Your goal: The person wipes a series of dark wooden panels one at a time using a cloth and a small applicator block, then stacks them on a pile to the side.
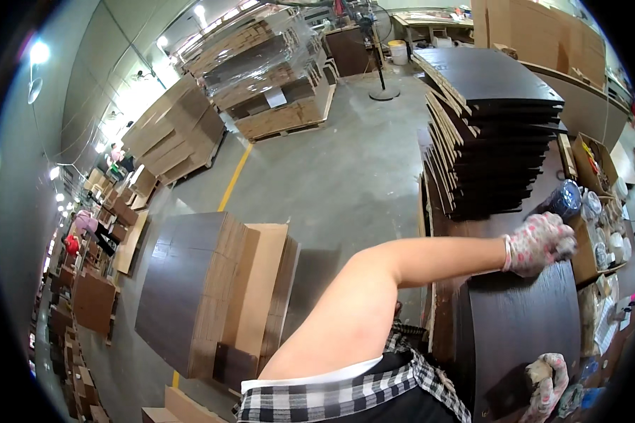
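Observation:
My left hand, in a white glove with pink dots, is closed at the far edge of a dark brown panel. Its fingers are curled, and whatever they may hold is hidden. At the lower right, my right hand wears a matching glove and bends over the near part of the panel. A pale beige, crumpled-looking bit shows at its fingers, too unclear to name. Beyond my left hand rises a tall, uneven stack of dark panels. A roll in dark blue wrap lies close to that hand.
Along the bench's right side stand cardboard boxes with small supplies. Stacked panels and cartons stand on the floor to the left. Wrapped pallets, a standing fan and a white bucket are farther off. Another person is far left.

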